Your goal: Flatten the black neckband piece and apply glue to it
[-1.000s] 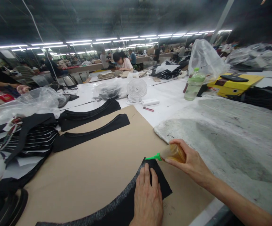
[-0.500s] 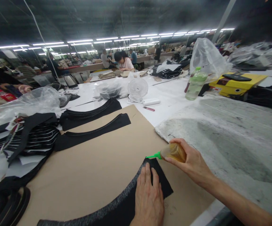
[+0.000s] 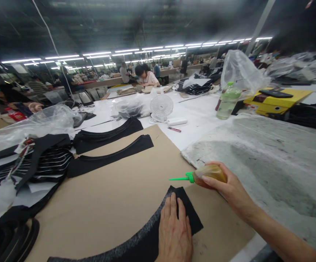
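Under my left hand point(image 3: 174, 225) lies a curved black fabric piece point(image 3: 136, 245), whose inner edge is a speckled grey strip. That hand presses flat on it, fingers stretched out. My right hand point(image 3: 229, 189) is wrapped round a glue bottle point(image 3: 208, 175) of amber liquid. The bottle is tilted on its side, and its thin green nozzle points left, just above and apart from the fabric's top corner. A beige board point(image 3: 106, 203) lies beneath the fabric. Farther up the board rests another curved black piece point(image 3: 111, 155), with several stacked black pieces point(image 3: 106, 136) behind it.
Bundled black pieces point(image 3: 46, 160) and clear plastic point(image 3: 51, 118) crowd the left. Behind the board stand a small white fan point(image 3: 161, 106) and a pink-handled cutter point(image 3: 174, 129). A greyish slab point(image 3: 269, 156), a green-capped bottle point(image 3: 228, 102) and a yellow box point(image 3: 280, 102) occupy the right. People work farther back.
The glue bottle in my right hand has moved right and its nozzle has lifted off the fabric's corner. My left hand stays on the fabric. The view has shifted slightly.
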The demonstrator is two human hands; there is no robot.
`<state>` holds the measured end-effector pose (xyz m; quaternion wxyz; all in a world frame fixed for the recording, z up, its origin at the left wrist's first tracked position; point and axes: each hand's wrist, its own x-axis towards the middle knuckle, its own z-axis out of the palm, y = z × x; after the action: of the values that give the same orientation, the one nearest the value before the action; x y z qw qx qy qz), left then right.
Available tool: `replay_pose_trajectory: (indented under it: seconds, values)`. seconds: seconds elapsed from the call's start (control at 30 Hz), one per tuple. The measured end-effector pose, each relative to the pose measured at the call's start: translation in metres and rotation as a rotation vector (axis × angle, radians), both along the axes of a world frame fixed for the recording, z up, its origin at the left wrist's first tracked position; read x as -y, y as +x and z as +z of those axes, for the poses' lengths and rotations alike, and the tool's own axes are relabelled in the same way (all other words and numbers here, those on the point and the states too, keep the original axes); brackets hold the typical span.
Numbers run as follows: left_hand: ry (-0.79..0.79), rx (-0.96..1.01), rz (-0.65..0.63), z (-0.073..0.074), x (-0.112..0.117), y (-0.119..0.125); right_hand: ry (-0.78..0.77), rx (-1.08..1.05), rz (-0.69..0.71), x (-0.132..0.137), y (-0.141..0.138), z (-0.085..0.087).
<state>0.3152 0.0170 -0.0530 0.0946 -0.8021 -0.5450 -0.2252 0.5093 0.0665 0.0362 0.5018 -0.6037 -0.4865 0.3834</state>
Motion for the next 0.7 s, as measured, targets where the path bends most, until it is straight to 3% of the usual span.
replay_pose_trajectory:
  seconds: [0.1, 0.2, 0.33, 0.47, 0.57, 0.7]
  values:
    - [0.037, 0.028, 0.022, -0.004, 0.0, 0.003, -0.071, -0.377, 0.049, 0.004, -0.001, 0.003]
    - [0.042, 0.067, 0.05, -0.008, 0.001, 0.006, -0.109, -0.554, 0.024, 0.012, -0.003, 0.006]
    - [0.055, 0.087, 0.072, -0.011, 0.0, 0.008, -0.116, -0.642, -0.005, 0.022, -0.004, 0.008]
    - [0.053, 0.086, 0.062, -0.01, -0.002, 0.007, -0.083, -0.575, -0.007, 0.03, -0.001, 0.013]
    - [0.008, 0.128, 0.049, 0.002, -0.002, 0.005, -0.02, -0.478, 0.04, 0.034, 0.002, 0.015]
    - [-0.078, 0.418, 0.049, 0.041, -0.001, -0.003, -0.05, -0.523, 0.02, 0.038, 0.005, 0.014]
